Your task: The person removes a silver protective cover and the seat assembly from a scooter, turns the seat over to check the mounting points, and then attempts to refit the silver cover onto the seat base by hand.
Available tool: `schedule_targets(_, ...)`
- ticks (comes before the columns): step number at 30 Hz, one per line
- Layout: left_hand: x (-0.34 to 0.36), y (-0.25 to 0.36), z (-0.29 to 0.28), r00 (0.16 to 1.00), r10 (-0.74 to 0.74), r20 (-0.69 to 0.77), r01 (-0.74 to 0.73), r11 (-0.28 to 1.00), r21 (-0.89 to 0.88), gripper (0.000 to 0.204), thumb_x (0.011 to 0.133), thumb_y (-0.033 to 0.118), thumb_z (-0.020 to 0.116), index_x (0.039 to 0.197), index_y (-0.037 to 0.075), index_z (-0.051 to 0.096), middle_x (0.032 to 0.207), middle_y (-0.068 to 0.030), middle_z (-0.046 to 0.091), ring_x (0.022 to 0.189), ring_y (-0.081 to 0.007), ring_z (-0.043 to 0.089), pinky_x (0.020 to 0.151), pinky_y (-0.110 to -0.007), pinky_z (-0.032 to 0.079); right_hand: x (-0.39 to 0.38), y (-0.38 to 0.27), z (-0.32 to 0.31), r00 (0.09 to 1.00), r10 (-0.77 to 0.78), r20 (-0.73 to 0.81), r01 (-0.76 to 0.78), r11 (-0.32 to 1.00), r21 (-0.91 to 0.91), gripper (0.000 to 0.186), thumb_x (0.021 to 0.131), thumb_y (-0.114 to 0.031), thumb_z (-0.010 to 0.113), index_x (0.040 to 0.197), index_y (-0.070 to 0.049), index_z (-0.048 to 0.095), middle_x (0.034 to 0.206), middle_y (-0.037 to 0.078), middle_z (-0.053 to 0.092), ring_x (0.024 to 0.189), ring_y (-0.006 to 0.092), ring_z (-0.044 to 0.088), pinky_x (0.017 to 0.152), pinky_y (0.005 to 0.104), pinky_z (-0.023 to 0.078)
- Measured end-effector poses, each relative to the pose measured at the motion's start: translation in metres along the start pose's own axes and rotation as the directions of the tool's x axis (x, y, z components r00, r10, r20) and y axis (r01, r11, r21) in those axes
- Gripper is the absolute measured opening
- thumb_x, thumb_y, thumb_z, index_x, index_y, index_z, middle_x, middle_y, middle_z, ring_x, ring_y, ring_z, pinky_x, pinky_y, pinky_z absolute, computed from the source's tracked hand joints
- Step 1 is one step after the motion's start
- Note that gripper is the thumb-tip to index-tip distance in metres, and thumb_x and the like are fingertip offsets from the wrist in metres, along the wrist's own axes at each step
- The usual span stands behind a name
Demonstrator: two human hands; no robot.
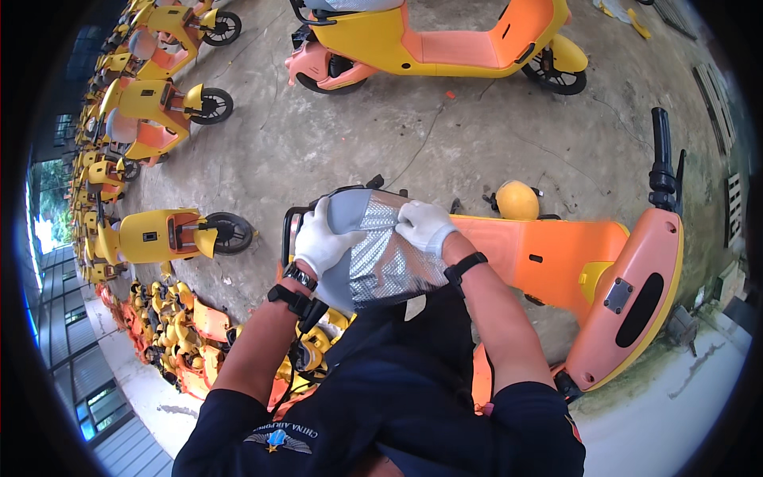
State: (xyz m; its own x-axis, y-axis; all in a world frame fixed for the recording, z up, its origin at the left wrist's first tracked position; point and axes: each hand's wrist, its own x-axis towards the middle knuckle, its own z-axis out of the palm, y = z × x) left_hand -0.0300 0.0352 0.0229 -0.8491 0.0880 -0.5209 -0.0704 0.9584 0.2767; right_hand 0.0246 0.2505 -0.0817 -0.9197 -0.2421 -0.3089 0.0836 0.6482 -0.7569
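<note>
Both my hands wear white gloves and work at the seat of a scooter with a yellow and orange body. A silver quilted foil sheet (pixel 391 266) lies over the right part of the grey seat (pixel 338 278). My left hand (pixel 322 241) rests on the left part of the grey seat, its thumb stretched toward the foil's edge and its fingers apart. With bent fingers, my right hand (pixel 426 226) pinches the foil near its far right part, and creases run from that spot. The near edge of the seat meets my dark clothing.
The scooter's orange footboard (pixel 548 254) and black handlebar grip (pixel 661 151) extend to the right. A round yellow part (pixel 517 200) lies beyond it. Another scooter (pixel 445 56) stands at the back. Rows of scooters (pixel 151 238) and heaped yellow and orange parts (pixel 179 334) are on the left.
</note>
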Motion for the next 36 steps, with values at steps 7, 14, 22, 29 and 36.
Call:
schedule_targets(7,0.003,-0.009,0.006,0.998,0.049,-0.027,-0.048,0.998,0.035,0.101,0.063,0.046,0.082,0.141,0.0,0.037,0.125,-0.0251,0.052,0.116,-0.0359,0.055,0.096,-0.039,0.047,-0.036,0.024,0.018,0.98,0.144,-0.135,-0.162,0.977,-0.138,0.024,0.082,-0.028,0.06,0.094,-0.007,0.064,0.102,0.015,0.064,0.101,0.0348,0.06,0.089,0.0424,0.049)
schedule_targets(14,0.006,-0.013,0.005,0.998,0.062,0.006,-0.062,0.998,0.028,0.105,0.063,0.051,0.081,0.142,-0.001,0.035,0.131,-0.0263,0.048,0.122,-0.0379,0.05,0.099,-0.04,0.045,-0.018,0.01,0.006,0.992,0.111,0.065,-0.081,0.93,-0.358,0.017,0.082,-0.02,0.056,0.089,-0.008,0.065,0.097,0.012,0.066,0.097,0.0315,0.062,0.083,0.043,0.051)
schedule_targets(22,0.014,-0.019,0.007,0.998,0.017,0.053,-0.019,0.999,0.027,0.106,0.063,0.051,0.081,0.143,-0.002,0.035,0.126,-0.0267,0.052,0.119,-0.0374,0.052,0.1,-0.04,0.044,-0.026,0.025,0.018,0.99,0.137,-0.024,-0.139,0.972,-0.189,0.017,0.082,-0.02,0.057,0.091,-0.008,0.064,0.1,0.012,0.064,0.101,0.0321,0.059,0.086,0.0429,0.05)
schedule_targets(29,0.017,-0.025,0.011,0.999,0.008,0.038,-0.01,0.998,0.055,0.105,0.064,0.051,0.08,0.144,-0.001,0.034,0.128,-0.0267,0.05,0.122,-0.0379,0.049,0.103,-0.04,0.041,-0.041,0.036,0.014,0.971,0.239,-0.025,-0.239,0.951,-0.195,0.019,0.082,-0.021,0.056,0.093,-0.007,0.064,0.1,0.014,0.064,0.099,0.0344,0.06,0.085,0.0452,0.049)
schedule_targets(36,0.019,-0.02,0.006,0.995,0.016,0.095,-0.018,1.0,0.017,0.112,0.061,0.053,0.082,0.145,-0.001,0.031,0.127,-0.0281,0.049,0.122,-0.0396,0.049,0.102,-0.043,0.042,-0.027,0.036,0.005,0.953,0.281,0.112,-0.246,0.936,-0.253,0.022,0.082,-0.022,0.053,0.094,-0.009,0.066,0.103,0.012,0.067,0.097,0.0333,0.064,0.083,0.0452,0.051)
